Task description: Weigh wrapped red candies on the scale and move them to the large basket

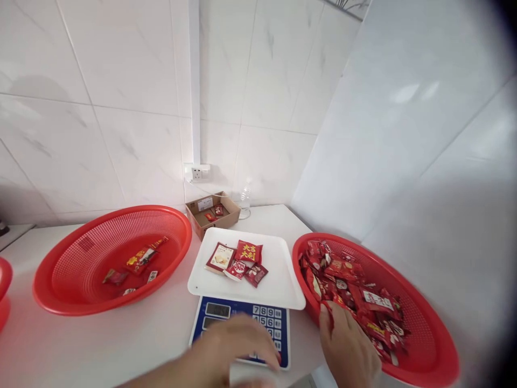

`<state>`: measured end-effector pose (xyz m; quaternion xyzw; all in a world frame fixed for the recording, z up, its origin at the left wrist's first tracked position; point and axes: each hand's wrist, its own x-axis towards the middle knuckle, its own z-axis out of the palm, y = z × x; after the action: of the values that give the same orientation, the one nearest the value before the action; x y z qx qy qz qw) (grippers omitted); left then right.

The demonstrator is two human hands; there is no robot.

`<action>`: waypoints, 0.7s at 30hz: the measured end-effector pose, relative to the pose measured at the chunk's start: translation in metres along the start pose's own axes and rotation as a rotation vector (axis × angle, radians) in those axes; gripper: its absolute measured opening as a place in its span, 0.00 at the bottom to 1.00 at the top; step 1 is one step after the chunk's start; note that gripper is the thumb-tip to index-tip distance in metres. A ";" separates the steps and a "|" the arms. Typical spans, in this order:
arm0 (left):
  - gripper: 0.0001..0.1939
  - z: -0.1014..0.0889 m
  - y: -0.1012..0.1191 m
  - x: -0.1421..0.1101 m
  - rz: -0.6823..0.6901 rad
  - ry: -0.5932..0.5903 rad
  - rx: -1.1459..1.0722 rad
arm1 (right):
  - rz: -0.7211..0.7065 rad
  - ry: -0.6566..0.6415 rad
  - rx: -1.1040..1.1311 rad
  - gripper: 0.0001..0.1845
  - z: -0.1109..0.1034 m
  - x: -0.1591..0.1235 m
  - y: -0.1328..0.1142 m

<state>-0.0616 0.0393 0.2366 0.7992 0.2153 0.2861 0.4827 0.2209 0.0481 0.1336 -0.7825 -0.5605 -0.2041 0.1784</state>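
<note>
My left hand [232,342] hovers over the keypad of a blue electronic scale [242,323], fingers spread and loosely curved, holding nothing. My right hand [349,347] reaches into the red basket [424,334] at the right, full of red snack packets [355,285]; its fingers pinch one red packet [328,310] at the basket's near rim. The scale's white tray [283,280] carries several small packets [238,261].
A larger red basket [81,258] on the left holds a few packets. A small open cardboard box [212,213] and a clear plastic bottle [244,202] stand at the back by the tiled wall, below a wall socket [196,173]. Another red rim [4,285] shows at far left.
</note>
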 end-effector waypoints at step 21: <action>0.20 -0.038 -0.062 0.053 -0.354 -0.045 0.910 | -0.022 0.108 0.003 0.27 0.001 -0.003 0.001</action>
<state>-0.0518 0.1245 0.2083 0.8862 0.4406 0.0590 0.1304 0.2212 0.0462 0.1311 -0.7640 -0.5588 -0.2472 0.2072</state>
